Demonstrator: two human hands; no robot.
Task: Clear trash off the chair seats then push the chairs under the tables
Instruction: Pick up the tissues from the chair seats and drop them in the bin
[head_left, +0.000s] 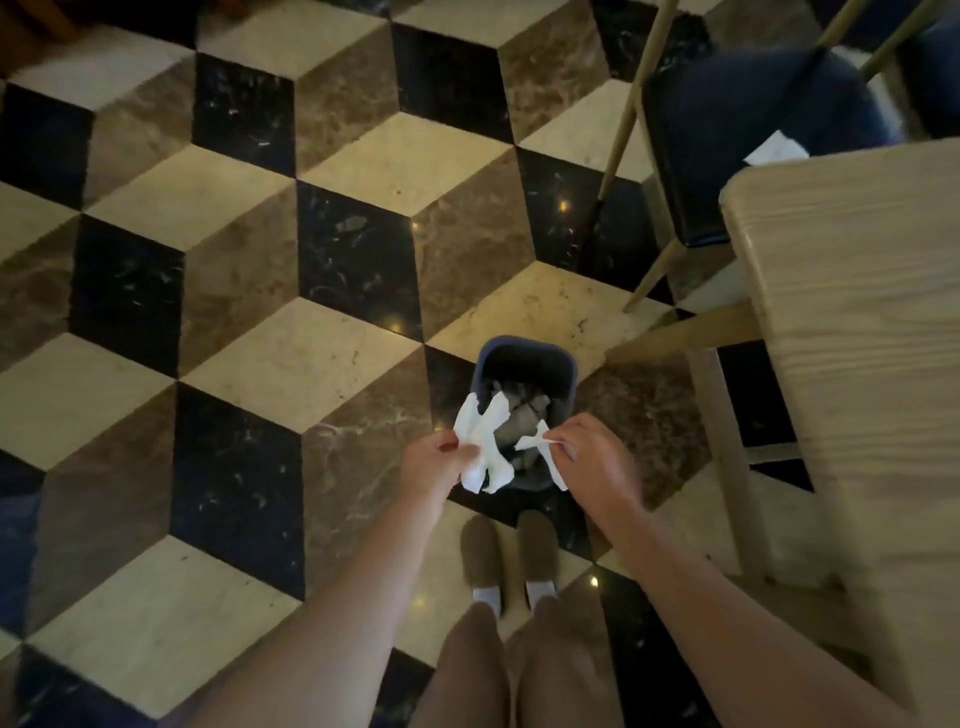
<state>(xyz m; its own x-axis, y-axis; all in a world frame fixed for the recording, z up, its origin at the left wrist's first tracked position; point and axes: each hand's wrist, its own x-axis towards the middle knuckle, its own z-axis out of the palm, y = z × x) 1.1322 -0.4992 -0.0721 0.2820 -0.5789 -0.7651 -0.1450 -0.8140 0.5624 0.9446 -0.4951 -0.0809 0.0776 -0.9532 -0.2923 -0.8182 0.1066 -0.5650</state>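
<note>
My left hand (436, 460) grips a bunch of crumpled white paper napkins (480, 441) over a small dark bin (524, 358) on the floor. My right hand (592, 457) pinches a thinner white paper scrap (540, 447) beside it, above the bin's right side. The bin holds several grey crumpled papers. At the upper right stands a dark blue chair (737, 130) with light wooden legs. A white napkin (776, 148) lies on its seat, next to the edge of a light wooden table (857, 312).
The floor is a cube-pattern of black, brown and cream marble tiles, wide and bare on the left. My feet in brown slippers (511, 558) stand just behind the bin. A table leg (727, 457) comes down to the right of the bin. A second chair's legs show at the top right.
</note>
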